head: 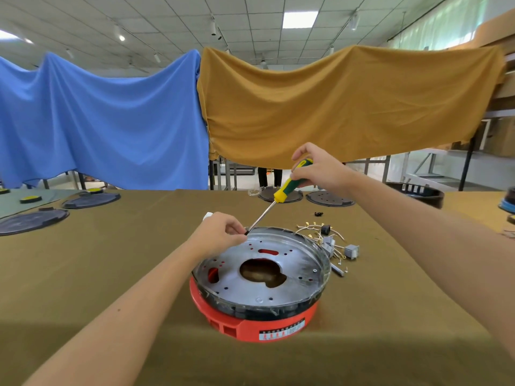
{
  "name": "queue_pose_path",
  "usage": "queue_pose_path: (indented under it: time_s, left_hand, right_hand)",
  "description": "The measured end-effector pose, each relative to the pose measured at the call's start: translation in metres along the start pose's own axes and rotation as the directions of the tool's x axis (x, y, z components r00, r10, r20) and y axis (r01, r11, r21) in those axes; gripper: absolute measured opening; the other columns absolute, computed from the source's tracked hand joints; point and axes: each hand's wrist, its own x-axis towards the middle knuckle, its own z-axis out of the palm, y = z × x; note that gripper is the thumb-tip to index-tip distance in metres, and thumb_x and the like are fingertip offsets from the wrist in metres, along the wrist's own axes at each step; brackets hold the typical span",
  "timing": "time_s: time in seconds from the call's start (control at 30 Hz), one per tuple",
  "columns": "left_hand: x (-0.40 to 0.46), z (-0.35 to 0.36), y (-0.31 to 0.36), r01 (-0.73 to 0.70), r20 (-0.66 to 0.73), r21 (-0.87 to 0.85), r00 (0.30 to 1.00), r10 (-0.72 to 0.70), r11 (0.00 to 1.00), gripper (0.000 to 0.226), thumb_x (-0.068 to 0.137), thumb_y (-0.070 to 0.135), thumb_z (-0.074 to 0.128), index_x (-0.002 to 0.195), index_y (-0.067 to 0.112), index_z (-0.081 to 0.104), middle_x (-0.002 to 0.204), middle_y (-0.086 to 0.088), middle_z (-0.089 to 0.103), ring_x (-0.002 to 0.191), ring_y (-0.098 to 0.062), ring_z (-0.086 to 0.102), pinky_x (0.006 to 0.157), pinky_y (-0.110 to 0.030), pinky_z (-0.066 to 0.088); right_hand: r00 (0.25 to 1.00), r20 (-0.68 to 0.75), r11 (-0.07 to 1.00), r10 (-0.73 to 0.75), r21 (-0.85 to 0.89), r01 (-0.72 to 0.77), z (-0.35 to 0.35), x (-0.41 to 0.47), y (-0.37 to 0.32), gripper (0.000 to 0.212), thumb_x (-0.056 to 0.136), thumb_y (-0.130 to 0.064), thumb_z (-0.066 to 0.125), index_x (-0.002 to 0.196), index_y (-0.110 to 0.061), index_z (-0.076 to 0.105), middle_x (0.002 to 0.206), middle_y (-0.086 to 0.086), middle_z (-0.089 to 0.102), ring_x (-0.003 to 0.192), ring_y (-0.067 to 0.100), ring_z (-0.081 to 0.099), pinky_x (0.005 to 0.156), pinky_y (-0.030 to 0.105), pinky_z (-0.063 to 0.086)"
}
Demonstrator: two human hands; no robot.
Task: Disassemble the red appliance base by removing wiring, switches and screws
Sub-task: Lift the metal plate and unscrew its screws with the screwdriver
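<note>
Red base (250,324) sat on the table (111,274), near centre, grey metal plate (262,274) on top with a big cutout and small holes. Label on its front was too small to read. Whatever sat at the screwdriver tip was hidden by the left fingertips. A white object behind the left hand was mostly covered. Wires (320,235) with brass terminals and 2 grey switches (351,251) lay just right of the base, apart from it.

Table had an olive cloth. Dark round discs (92,200) lay at its far left and far edge. Blue cloth (97,121) and mustard cloth (334,107) hung behind; tiled ceiling above.

Left hand (220,235) had fingers curled, pinching at the shaft tip by the plate's far rim. Right hand (320,169) gripped the green-yellow handle of the screwdriver (281,190), thumb and fingers wrapped round it, tool tilted down toward the left hand.
</note>
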Motion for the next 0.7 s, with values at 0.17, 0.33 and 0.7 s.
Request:
queue_pose_path:
  time_s: [0.17, 0.33, 0.7]
  left_hand:
    - [-0.006, 0.003, -0.003, -0.012, 0.015, 0.07, 1.0, 0.011, 0.997, 0.003, 0.091, 0.026, 0.068, 0.093, 0.024, 0.069, 0.09, 0.006, 0.069, 0.088, -0.01, 0.064, 0.073, -0.018, 0.049]
    - [-0.009, -0.005, -0.005, -0.011, 0.031, 0.067, 0.999, 0.009, 0.998, 0.009, 0.093, 0.027, 0.063, 0.084, 0.029, 0.066, 0.088, -0.001, 0.071, 0.085, -0.018, 0.066, 0.077, -0.03, 0.055]
    - [-0.018, 0.001, -0.016, -0.03, 0.073, 0.183, 0.997, 0.017, 0.983, 0.018, 0.093, 0.017, 0.06, 0.078, 0.029, 0.061, 0.081, 0.012, 0.064, 0.077, -0.003, 0.059, 0.063, -0.011, 0.04]
  right_hand:
    - [0.998, -0.04, 0.991, 0.042, 0.128, -0.036, 0.001, -0.007, 0.016, 0.029, 0.09, 0.0, 0.066, 0.11, -0.014, 0.05, 0.11, 0.017, 0.053, 0.072, 0.014, 0.072, 0.062, 0.02, 0.057]
    - [0.991, -0.058, 0.958, 0.12, 0.27, -0.1, 0.004, -0.022, 0.038, 0.026, 0.09, -0.001, 0.067, 0.107, -0.014, 0.051, 0.111, 0.02, 0.054, 0.089, 0.027, 0.071, 0.077, 0.033, 0.061]
    - [0.953, -0.165, 0.863, 0.254, 0.483, -0.147, 0.026, -0.05, 0.081, 0.022, 0.09, 0.007, 0.063, 0.103, -0.008, 0.055, 0.107, 0.014, 0.058, 0.097, 0.029, 0.066, 0.07, 0.029, 0.061]
